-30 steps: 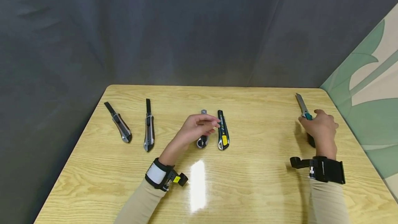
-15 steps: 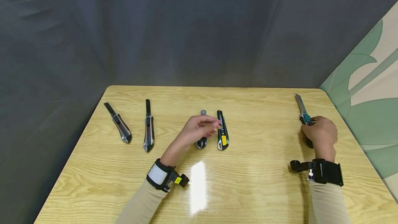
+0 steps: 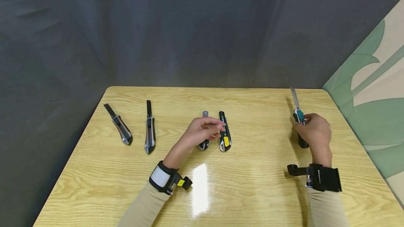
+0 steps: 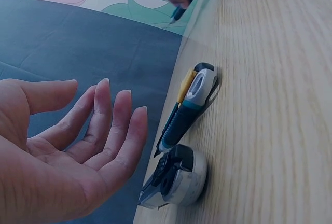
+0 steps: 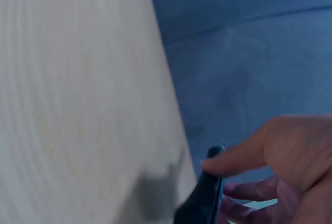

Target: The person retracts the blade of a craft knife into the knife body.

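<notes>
My right hand [image 3: 315,132] pinches a black and teal utility knife [image 3: 300,116] between thumb and fingers, its silver blade pointing away from me. In the right wrist view the thumb lies along the dark handle [image 5: 205,195]. A shadow beneath shows the knife off the table. My left hand [image 3: 202,131] hovers with loosely bent fingers and holds nothing. Below it lie a black and silver utility knife [image 3: 204,145], partly hidden by the hand, and a black one with a yellow slider [image 3: 226,139]. Both show beside the left palm [image 4: 67,177] in the left wrist view.
On the left of the wooden table [image 3: 252,185] lie two silver and black utility knives, one slanted [image 3: 121,127] and one nearly straight [image 3: 149,132]. A dark curtain [image 3: 202,31] hangs behind the table. Patterned fabric [image 3: 383,115] borders the right side.
My right hand has closed its hold on the teal utility knife, lifted it and carried it to the left. The left hand stays nearly still.
</notes>
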Tool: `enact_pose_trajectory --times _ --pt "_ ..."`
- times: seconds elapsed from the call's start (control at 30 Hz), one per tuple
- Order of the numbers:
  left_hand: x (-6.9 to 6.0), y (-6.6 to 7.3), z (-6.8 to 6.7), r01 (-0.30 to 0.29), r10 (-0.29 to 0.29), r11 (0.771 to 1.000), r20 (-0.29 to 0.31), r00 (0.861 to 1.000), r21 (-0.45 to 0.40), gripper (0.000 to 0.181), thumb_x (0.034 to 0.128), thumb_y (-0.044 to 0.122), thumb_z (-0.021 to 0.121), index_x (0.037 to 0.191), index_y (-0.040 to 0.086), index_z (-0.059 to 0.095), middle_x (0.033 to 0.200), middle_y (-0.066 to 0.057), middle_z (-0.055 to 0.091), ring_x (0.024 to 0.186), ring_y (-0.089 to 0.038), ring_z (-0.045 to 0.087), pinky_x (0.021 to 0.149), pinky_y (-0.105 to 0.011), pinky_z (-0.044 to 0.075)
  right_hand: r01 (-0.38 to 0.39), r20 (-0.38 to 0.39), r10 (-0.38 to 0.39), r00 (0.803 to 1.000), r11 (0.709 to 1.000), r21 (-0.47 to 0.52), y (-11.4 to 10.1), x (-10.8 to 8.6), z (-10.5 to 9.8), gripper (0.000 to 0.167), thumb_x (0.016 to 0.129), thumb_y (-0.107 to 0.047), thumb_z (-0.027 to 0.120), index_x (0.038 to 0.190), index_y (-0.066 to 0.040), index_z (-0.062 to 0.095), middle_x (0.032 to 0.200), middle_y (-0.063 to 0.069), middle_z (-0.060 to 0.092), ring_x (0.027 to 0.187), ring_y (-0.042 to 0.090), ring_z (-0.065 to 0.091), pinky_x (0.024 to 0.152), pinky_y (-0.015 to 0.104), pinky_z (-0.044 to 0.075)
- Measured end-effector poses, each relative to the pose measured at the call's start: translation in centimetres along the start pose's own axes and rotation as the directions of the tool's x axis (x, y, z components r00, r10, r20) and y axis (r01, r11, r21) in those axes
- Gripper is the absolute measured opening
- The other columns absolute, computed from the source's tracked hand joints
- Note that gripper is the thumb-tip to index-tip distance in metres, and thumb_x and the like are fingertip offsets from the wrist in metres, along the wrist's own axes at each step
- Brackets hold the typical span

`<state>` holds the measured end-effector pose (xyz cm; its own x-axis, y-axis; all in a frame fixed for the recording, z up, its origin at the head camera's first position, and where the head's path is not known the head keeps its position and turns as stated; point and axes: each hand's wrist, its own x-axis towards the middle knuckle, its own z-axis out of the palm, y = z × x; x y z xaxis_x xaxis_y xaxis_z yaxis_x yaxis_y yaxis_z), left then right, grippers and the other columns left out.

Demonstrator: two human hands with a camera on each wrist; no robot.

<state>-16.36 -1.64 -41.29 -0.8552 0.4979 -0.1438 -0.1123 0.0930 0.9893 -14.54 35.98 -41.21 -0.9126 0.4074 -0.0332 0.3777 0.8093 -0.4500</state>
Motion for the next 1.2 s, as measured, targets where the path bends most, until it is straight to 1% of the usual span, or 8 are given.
enact_pose_trajectory --times 0.2,0.33,0.4,0.57,0.77,0.9,1.03,1.2 --pt "-0.1 0.0 0.2 0.003 -0.003 1.0 0.004 1.0 -0.001 0.024 0.0942 0.028 0.06 0.114 0.017 0.068 0.11 -0.01 0.069 0.101 -0.037 0.064 0.086 -0.051 0.055 0.068 -0.029 -0.067 0.997 0.996 0.052 -2.7 -1.0 -0.2 0.049 0.084 -0.031 0.068 0.116 0.005 0.06 0.109 0.025 0.061 0.088 0.037 0.057 0.055 0.033 0.044" --pt "-0.1 -0.1 0.3 0.007 -0.007 1.0 0.005 1.0 -0.001 0.023 0.0941 0.027 0.06 0.113 0.017 0.068 0.109 -0.01 0.069 0.101 -0.037 0.064 0.086 -0.051 0.055 0.115 -0.06 -0.109 0.992 0.987 0.113 -4.4 -1.8 -0.1 0.047 0.082 -0.032 0.071 0.114 0.001 0.063 0.107 0.022 0.065 0.083 0.031 0.062 0.053 0.028 0.045" --pt "-0.1 -0.2 0.3 0.002 -0.002 1.0 0.008 1.0 -0.001 0.023 0.094 0.027 0.061 0.114 0.017 0.068 0.108 -0.009 0.069 0.101 -0.037 0.064 0.086 -0.051 0.055 0.139 -0.06 -0.131 0.99 0.98 0.143 -5.2 -2.2 -0.1 0.047 0.081 -0.032 0.071 0.114 0.0 0.063 0.105 0.019 0.065 0.08 0.028 0.064 0.049 0.025 0.046" --pt "-0.1 -0.2 0.4 -0.008 0.008 1.0 0.01 1.0 -0.002 0.024 0.0939 0.027 0.061 0.114 0.016 0.067 0.107 -0.008 0.069 0.099 -0.037 0.065 0.085 -0.05 0.056 0.17 -0.018 -0.17 0.985 0.961 0.217 -7.4 -3.1 0.2 0.05 0.082 -0.035 0.07 0.115 0.0 0.059 0.107 0.017 0.063 0.087 0.029 0.064 0.053 0.024 0.047" --pt "-0.1 -0.1 0.8 -0.007 0.007 1.0 0.03 1.0 -0.01 0.025 0.094 0.023 0.061 0.116 0.012 0.066 0.112 -0.017 0.067 0.099 -0.039 0.064 0.087 -0.052 0.054 0.181 0.062 -0.209 0.976 0.933 0.311 -9.8 -4.0 1.0 0.054 0.083 -0.041 0.069 0.117 -0.001 0.056 0.109 0.016 0.06 0.093 0.027 0.061 0.061 0.025 0.048" --pt "-0.1 0.0 1.0 0.003 -0.002 1.0 0.035 0.999 -0.021 0.026 0.0937 0.023 0.061 0.117 0.011 0.066 0.115 -0.021 0.065 0.099 -0.041 0.064 0.087 -0.054 0.054 0.194 0.082 -0.234 0.969 0.922 0.334 -11.4 -4.5 1.7 0.05 0.082 -0.039 0.071 0.114 -0.003 0.056 0.106 0.013 0.061 0.09 0.025 0.061 0.063 0.027 0.049" --pt "-0.1 0.1 1.1 0.005 -0.004 0.999 0.036 0.999 -0.032 0.027 0.094 0.022 0.061 0.118 0.01 0.065 0.113 -0.018 0.066 0.098 -0.041 0.063 0.085 -0.053 0.055 0.217 0.088 -0.261 0.961 0.913 0.346 -13.1 -5.1 2.4 0.048 0.081 -0.036 0.073 0.113 -0.004 0.055 0.105 0.012 0.061 0.088 0.024 0.06 0.064 0.028 0.049" --pt "-0.1 -0.1 1.2 0.01 -0.006 0.997 0.047 0.999 -0.076 0.031 0.0933 0.021 0.062 0.121 0.006 0.063 0.113 -0.018 0.066 0.098 -0.044 0.062 0.085 -0.055 0.055 0.241 0.114 -0.3 0.947 0.898 0.367 -14.9 -5.9 3.0 0.047 0.081 -0.035 0.073 0.112 -0.005 0.053 0.105 0.011 0.06 0.088 0.023 0.059 0.063 0.029 0.05"
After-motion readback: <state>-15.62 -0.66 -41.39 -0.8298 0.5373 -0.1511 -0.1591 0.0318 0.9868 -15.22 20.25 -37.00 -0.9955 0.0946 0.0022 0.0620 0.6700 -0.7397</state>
